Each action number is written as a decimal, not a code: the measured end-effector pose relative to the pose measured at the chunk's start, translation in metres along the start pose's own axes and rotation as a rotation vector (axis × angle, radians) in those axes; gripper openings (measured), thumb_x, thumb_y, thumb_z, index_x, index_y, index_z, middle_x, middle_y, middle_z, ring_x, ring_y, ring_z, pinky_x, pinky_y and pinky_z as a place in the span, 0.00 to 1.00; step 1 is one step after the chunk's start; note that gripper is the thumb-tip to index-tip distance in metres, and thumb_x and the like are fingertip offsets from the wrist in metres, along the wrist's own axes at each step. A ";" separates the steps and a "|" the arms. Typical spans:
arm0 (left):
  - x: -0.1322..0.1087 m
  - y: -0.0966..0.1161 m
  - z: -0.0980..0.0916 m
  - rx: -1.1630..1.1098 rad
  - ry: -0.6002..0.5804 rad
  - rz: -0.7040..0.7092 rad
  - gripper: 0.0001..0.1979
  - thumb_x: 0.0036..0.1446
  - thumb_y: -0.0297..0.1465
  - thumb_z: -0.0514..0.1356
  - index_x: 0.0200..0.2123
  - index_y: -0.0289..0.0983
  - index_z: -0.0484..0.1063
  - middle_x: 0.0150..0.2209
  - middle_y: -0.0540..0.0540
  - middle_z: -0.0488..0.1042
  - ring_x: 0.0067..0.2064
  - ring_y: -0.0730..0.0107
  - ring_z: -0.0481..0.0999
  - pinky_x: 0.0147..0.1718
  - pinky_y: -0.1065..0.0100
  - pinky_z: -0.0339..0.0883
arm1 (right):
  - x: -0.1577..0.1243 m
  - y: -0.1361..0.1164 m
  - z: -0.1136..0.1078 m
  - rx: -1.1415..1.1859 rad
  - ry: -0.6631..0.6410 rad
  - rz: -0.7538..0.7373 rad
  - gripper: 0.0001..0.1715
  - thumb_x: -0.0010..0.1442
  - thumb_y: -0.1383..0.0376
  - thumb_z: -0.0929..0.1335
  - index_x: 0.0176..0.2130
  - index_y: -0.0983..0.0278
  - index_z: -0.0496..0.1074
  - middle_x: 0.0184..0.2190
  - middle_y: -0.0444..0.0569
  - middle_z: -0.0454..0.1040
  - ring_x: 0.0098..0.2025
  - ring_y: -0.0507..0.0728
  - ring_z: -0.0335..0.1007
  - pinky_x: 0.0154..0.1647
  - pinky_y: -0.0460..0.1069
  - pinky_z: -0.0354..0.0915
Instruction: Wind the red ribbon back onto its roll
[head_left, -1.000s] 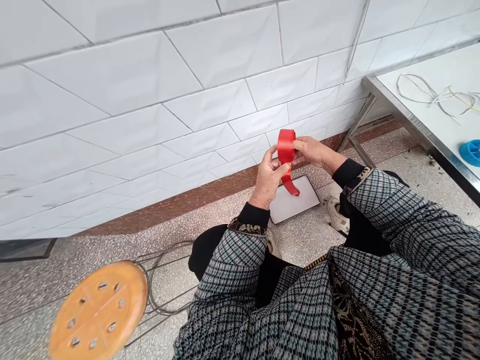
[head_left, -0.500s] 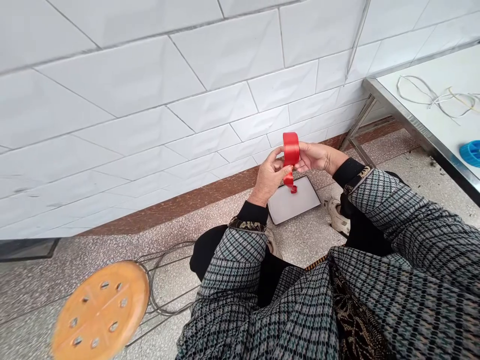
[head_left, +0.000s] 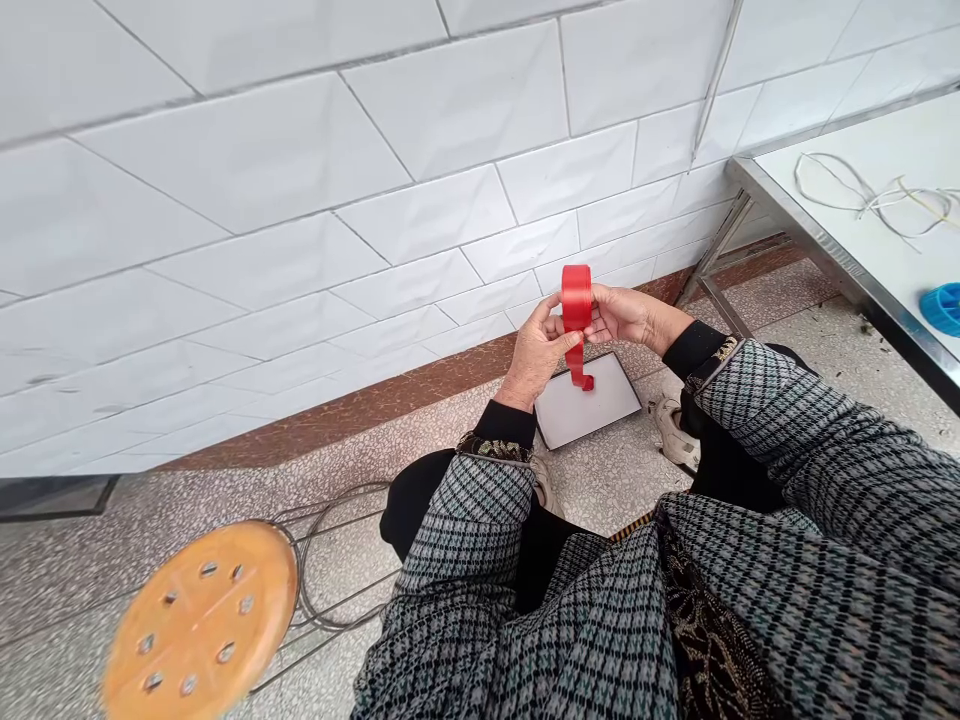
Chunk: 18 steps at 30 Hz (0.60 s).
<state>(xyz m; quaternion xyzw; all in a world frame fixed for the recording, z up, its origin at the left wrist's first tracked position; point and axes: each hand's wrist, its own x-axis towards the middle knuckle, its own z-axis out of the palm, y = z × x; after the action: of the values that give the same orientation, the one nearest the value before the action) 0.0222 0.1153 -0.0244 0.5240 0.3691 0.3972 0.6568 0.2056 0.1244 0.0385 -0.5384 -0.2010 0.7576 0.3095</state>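
Observation:
A roll of red ribbon point(head_left: 577, 297) stands upright between my two hands, with a short loose tail hanging from its lower side and curling at the end. My left hand point(head_left: 538, 348) is closed on the roll's left side, its thumb laid across the ribbon near where the tail leaves the roll. From the right, the fingers of my right hand point(head_left: 630, 317) grip the roll's edge; some fingertips are hidden behind it. Below the hands, a shallow grey rectangular tray point(head_left: 611, 405) with a dark rim lies on the floor, and the curled tail overlaps it in view.
An orange round stool seat point(head_left: 199, 620) with holes and metal legs lies tipped at lower left. At right stands a metal-edged table point(head_left: 832, 235) carrying white wires point(head_left: 874, 205) and a blue plastic round item point(head_left: 941, 307). A white tiled wall point(head_left: 405, 240) rises ahead.
The red roll has shifted slightly left and turned a little. Its loose tail hangs slightly lower, with the curled end moved a little to the right. Both hands keep their hold.

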 end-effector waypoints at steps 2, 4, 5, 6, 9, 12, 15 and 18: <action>-0.002 0.002 0.000 -0.021 -0.074 -0.034 0.46 0.49 0.34 0.78 0.69 0.39 0.66 0.33 0.52 0.81 0.33 0.68 0.81 0.38 0.65 0.74 | 0.000 0.001 0.000 0.001 0.016 -0.023 0.11 0.75 0.64 0.70 0.37 0.63 0.75 0.24 0.48 0.78 0.24 0.52 0.71 0.29 0.44 0.73; -0.003 0.005 0.000 -0.037 -0.133 -0.062 0.50 0.48 0.34 0.79 0.71 0.40 0.61 0.33 0.52 0.82 0.32 0.68 0.81 0.37 0.66 0.74 | 0.001 0.001 -0.002 0.005 0.007 -0.021 0.10 0.74 0.64 0.71 0.37 0.63 0.75 0.24 0.48 0.79 0.24 0.52 0.71 0.30 0.45 0.74; -0.004 0.006 0.000 -0.035 -0.141 -0.070 0.51 0.48 0.34 0.79 0.71 0.40 0.61 0.32 0.53 0.81 0.32 0.68 0.81 0.36 0.66 0.74 | 0.001 0.002 -0.002 0.007 -0.005 -0.010 0.10 0.74 0.63 0.71 0.37 0.63 0.76 0.25 0.48 0.79 0.24 0.53 0.71 0.30 0.45 0.74; -0.004 0.007 0.000 -0.027 -0.132 -0.073 0.49 0.47 0.34 0.79 0.70 0.40 0.62 0.31 0.53 0.81 0.31 0.68 0.81 0.36 0.66 0.74 | 0.002 0.003 -0.003 0.009 -0.021 0.006 0.10 0.74 0.62 0.72 0.38 0.62 0.76 0.25 0.48 0.79 0.25 0.53 0.71 0.30 0.45 0.74; -0.003 0.009 0.001 0.009 -0.044 -0.070 0.38 0.47 0.32 0.77 0.61 0.40 0.70 0.28 0.56 0.78 0.30 0.69 0.81 0.35 0.67 0.74 | 0.004 0.007 -0.003 0.016 -0.056 0.058 0.13 0.74 0.60 0.71 0.37 0.63 0.76 0.24 0.47 0.78 0.23 0.52 0.70 0.28 0.44 0.72; -0.003 0.010 0.002 0.031 0.024 -0.063 0.31 0.47 0.30 0.77 0.55 0.39 0.73 0.27 0.56 0.77 0.29 0.71 0.79 0.34 0.68 0.74 | 0.007 0.010 -0.003 0.010 -0.058 0.080 0.15 0.75 0.60 0.71 0.35 0.63 0.75 0.23 0.45 0.76 0.22 0.50 0.67 0.26 0.43 0.71; -0.004 0.010 0.003 0.023 0.044 -0.050 0.29 0.47 0.30 0.77 0.53 0.39 0.74 0.28 0.55 0.77 0.30 0.71 0.79 0.35 0.67 0.75 | 0.006 0.012 -0.002 -0.041 -0.055 0.072 0.16 0.74 0.58 0.72 0.34 0.62 0.75 0.23 0.46 0.76 0.22 0.50 0.68 0.26 0.43 0.70; -0.006 0.010 0.004 -0.026 0.037 -0.044 0.30 0.47 0.32 0.77 0.53 0.39 0.74 0.31 0.52 0.80 0.32 0.69 0.81 0.37 0.65 0.76 | 0.001 0.009 -0.001 -0.128 -0.066 0.017 0.14 0.70 0.57 0.74 0.35 0.61 0.75 0.27 0.49 0.79 0.26 0.53 0.72 0.30 0.46 0.74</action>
<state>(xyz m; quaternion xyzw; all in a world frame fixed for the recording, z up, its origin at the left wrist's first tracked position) 0.0223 0.1092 -0.0133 0.5000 0.3873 0.3970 0.6652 0.2042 0.1189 0.0317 -0.5333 -0.2545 0.7633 0.2611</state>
